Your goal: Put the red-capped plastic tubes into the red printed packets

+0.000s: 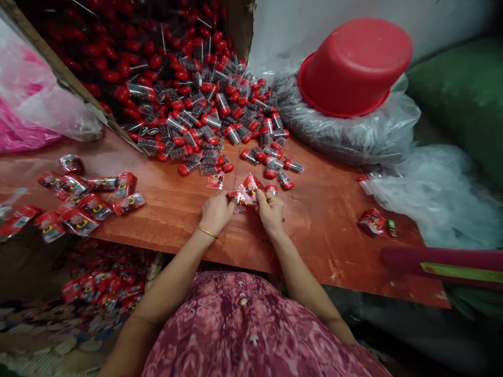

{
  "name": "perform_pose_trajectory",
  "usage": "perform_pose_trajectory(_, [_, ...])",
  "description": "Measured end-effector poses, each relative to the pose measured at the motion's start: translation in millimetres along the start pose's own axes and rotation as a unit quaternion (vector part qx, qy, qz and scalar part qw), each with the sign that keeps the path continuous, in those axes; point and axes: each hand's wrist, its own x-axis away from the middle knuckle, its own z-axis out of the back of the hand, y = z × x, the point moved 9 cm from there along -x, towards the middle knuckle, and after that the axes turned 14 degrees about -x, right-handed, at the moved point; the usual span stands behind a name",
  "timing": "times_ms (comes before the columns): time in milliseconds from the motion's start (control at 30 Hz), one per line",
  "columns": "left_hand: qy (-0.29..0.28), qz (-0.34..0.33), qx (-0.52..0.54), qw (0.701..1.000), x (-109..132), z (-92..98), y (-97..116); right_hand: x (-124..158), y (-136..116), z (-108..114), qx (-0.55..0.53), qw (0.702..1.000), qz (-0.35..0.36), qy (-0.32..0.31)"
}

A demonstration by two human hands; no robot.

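Observation:
My left hand (217, 212), with a gold bangle at its wrist, pinches one side of a red printed plastic wrapper (250, 184). On the other side my right hand (271, 212) grips it between thumb and fingers. Whether this is one piece or two overlapping pieces I cannot tell. Just beyond the left fingers lies another red printed wrapper (215, 180), flat on the table. A small clear container with a red cap (271, 189) sits right behind my right hand, partly hidden by it. More such containers (285, 180) lie loose a little farther off.
A tipped cardboard box (251, 31) spills red-capped containers (208, 120) onto the reddish table (314, 235). Wrapped packs (80, 220) lie at left; more packs (104, 288) are below the table. A red tub (353, 68) stands upside down on a plastic bag (334, 139). Loose wrappers (372, 222) lie right.

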Motion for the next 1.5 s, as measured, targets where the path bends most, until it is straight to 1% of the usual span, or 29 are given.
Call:
perform_pose_trajectory(33, [0.019, 0.018, -0.006, 1.000, 1.2, 5.0, -3.2, 0.9, -0.9, 2.1, -0.005, 1.000, 0.006, 0.011])
perform_pose_trajectory(100, [0.085, 0.052, 0.021, 0.995, 7.2, 18.8, -11.1, 3.5, -2.6, 4.7, -0.014, 0.999, 0.016, 0.028])
perform_pose_trajectory(167, [0.157, 0.050, 0.101, 0.981, 17.2, 31.1, -14.2, 7.0, -3.0, 2.9, -0.023, 0.999, 0.012, 0.027])
perform_pose_trajectory(200, [0.166, 0.033, 0.163, 0.972, 21.3, 31.9, -12.6, 9.1, -3.1, -0.1, -0.032, 0.999, 0.006, 0.019])
perform_pose_trajectory(233, [0.150, 0.014, 0.238, 0.960, 24.0, 28.0, -9.0, 11.6, -3.1, -4.1, -0.042, 0.999, -0.002, 0.009])
perform_pose_trajectory(267, [0.115, 0.002, 0.318, 0.941, 25.5, 20.6, -4.0, 14.6, -3.0, -8.7, -0.052, 0.999, -0.012, -0.002])
perform_pose_trajectory(300, [0.072, -0.001, 0.397, 0.915, 26.7, 11.5, 1.7, 18.0, -3.2, -13.2, -0.062, 0.998, -0.020, -0.010])
perform_pose_trajectory(333, [0.038, 0.012, 0.467, 0.883, 27.9, 2.9, 6.2, 21.6, -3.6, -17.5, -0.067, 0.997, -0.026, -0.017])
perform_pose_trajectory(367, [0.017, 0.036, 0.523, 0.851, 28.8, -4.1, 8.9, 25.1, -4.0, -21.0, -0.067, 0.997, -0.028, -0.021])
perform_pose_trajectory(400, [0.010, 0.064, 0.564, 0.823, 29.5, -9.4, 9.9, 28.3, -4.5, -23.6, -0.064, 0.997, -0.028, -0.023])
perform_pose_trajectory(467, [0.007, 0.117, 0.614, 0.780, 29.8, -16.3, 10.5, 32.9, -5.4, -25.9, -0.050, 0.998, -0.022, -0.028])
perform_pose_trajectory(533, [-0.007, 0.153, 0.643, 0.750, 29.0, -20.9, 11.7, 33.8, -6.5, -23.3, -0.025, 0.999, -0.012, -0.034])
perform_pose_trajectory(600, [-0.012, 0.177, 0.661, 0.729, 27.9, -21.6, 10.2, 29.9, -11.1, -14.5, 0.019, 0.999, 0.013, -0.038])
perform_pose_trajectory(667, [-0.007, 0.191, 0.674, 0.714, 26.9, -20.0, 6.5, 21.6, -19.7, 1.5, 0.114, 0.992, 0.055, -0.021])
perform_pose_trajectory(700, [-0.007, 0.194, 0.679, 0.709, 26.3, -19.2, 5.1, 16.4, -23.7, 11.8, 0.180, 0.981, 0.073, 0.001])
perform_pose_trajectory(733, [-0.010, 0.195, 0.683, 0.704, 25.9, -19.0, 4.5, 11.1, -26.5, 22.9, 0.252, 0.964, 0.084, 0.030])
perform_pose_trajectory(800, [-0.027, 0.191, 0.691, 0.696, 25.3, -20.3, 6.4, 1.4, -25.6, 41.8, 0.375, 0.921, 0.074, 0.074])
perform_pose_trajectory(833, [-0.037, 0.188, 0.695, 0.693, 25.2, -21.4, 8.3, -2.4, -22.5, 47.9, 0.413, 0.905, 0.063, 0.081])
perform_pose_trajectory(867, [-0.046, 0.185, 0.699, 0.690, 25.4, -22.5, 10.4, -5.1, -18.1, 50.9, 0.435, 0.896, 0.054, 0.074])
perform_pose_trajectory(933, [-0.061, 0.180, 0.702, 0.686, 26.3, -24.1, 14.1, -5.9, -10.1, 52.1, 0.436, 0.897, 0.050, 0.048])
perform_pose_trajectory(967, [-0.066, 0.180, 0.702, 0.686, 26.9, -24.6, 15.2, -3.9, -7.7, 51.9, 0.414, 0.908, 0.052, 0.037])
perform_pose_trajectory(1000, [-0.070, 0.180, 0.701, 0.686, 27.7, -24.8, 15.8, -0.7, -6.5, 51.7, 0.375, 0.925, 0.054, 0.028])
perform_pose_trajectory(1067, [-0.076, 0.179, 0.699, 0.688, 28.8, -24.6, 16.2, 9.1, -7.8, 52.3, 0.246, 0.968, 0.050, 0.014])
perform_pose_trajectory(1100, [-0.077, 0.179, 0.697, 0.690, 29.2, -24.1, 15.6, 15.0, -9.7, 52.7, 0.168, 0.985, 0.040, 0.007])
perform_pose_trajectory(1133, [-0.074, 0.178, 0.694, 0.694, 29.3, -23.1, 14.7, 21.4, -12.5, 52.7, 0.094, 0.995, 0.026, -0.001])
perform_pose_trajectory(1167, [-0.068, 0.178, 0.690, 0.698, 29.3, -22.1, 13.5, 27.9, -16.0, 52.1, 0.033, 0.999, 0.008, -0.010])
perform_pose_trajectory(1233, [-0.059, 0.178, 0.687, 0.703, 29.2, -20.5, 12.4, 40.5, -25.7, 49.0, -0.033, 0.999, -0.023, -0.029])
perform_pose_trajectory(1367, [-0.070, 0.177, 0.688, 0.700, 30.6, -19.6, 17.4, 56.6, -45.9, 41.2, -0.056, 0.996, -0.038, -0.056])
perform_pose_trajectory(1500, [-0.077, 0.163, 0.671, 0.719, 32.7, -15.3, 21.3, 58.6, -49.0, 33.2, -0.051, 0.996, -0.046, -0.064])
